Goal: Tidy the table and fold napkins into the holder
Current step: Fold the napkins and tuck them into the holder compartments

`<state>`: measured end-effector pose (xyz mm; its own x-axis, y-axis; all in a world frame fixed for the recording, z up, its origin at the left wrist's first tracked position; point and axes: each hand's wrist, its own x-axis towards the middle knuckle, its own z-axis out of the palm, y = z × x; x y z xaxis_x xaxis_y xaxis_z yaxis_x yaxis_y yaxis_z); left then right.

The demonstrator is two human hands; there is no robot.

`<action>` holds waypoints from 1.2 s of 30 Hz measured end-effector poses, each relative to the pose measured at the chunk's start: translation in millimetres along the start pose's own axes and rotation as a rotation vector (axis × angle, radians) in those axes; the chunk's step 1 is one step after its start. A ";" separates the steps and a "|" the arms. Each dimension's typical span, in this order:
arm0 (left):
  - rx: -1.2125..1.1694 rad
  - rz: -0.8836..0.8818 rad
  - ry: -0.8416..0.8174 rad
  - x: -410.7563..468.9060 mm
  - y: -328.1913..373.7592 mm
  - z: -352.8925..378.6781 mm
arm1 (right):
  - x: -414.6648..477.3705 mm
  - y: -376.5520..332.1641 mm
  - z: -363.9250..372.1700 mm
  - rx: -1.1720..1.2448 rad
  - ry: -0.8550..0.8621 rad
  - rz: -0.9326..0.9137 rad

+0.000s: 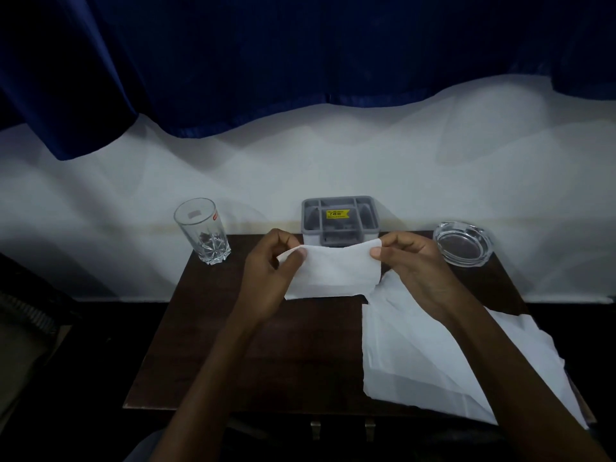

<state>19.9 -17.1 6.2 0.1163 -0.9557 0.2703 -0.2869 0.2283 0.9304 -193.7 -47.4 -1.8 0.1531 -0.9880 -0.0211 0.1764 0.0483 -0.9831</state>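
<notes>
A folded white napkin (333, 270) hangs between both hands above the dark wooden table (266, 355). My left hand (270, 275) pinches its upper left corner. My right hand (413, 261) pinches its upper right corner between thumb and fingers. Just behind the napkin stands the grey plastic holder (340, 221) with several compartments and a yellow price sticker. Loose unfolded white napkins (430, 358) lie spread over the table's right half, partly under my right forearm.
A clear drinking glass (203, 231) stands at the table's back left corner. A glass ashtray (463, 243) sits at the back right corner. White cloth and a dark blue curtain (300, 61) hang behind the table.
</notes>
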 end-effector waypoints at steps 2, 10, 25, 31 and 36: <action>-0.031 -0.012 0.009 -0.1 1.0 2.2 | -0.1 0.0 -0.1 0.044 -0.013 0.019; -0.745 -0.746 -0.135 0.4 -0.9 8.5 | 2.7 3.3 0.5 0.140 0.245 0.096; -0.713 -0.550 0.069 -2.2 -14.1 20.0 | 2.0 1.3 2.1 0.049 0.095 0.115; -0.578 -0.491 0.127 -1.1 -13.4 20.0 | 2.0 3.3 -0.3 -0.107 0.197 0.079; -0.474 -0.449 0.131 -0.9 -14.3 18.3 | 2.1 3.1 -1.1 -0.133 0.235 0.071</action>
<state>6.5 -22.9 -11.8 0.2506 -0.9532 -0.1693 0.2621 -0.1016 0.9597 -193.8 -49.5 -5.1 -0.0716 -0.9906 -0.1167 0.0419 0.1139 -0.9926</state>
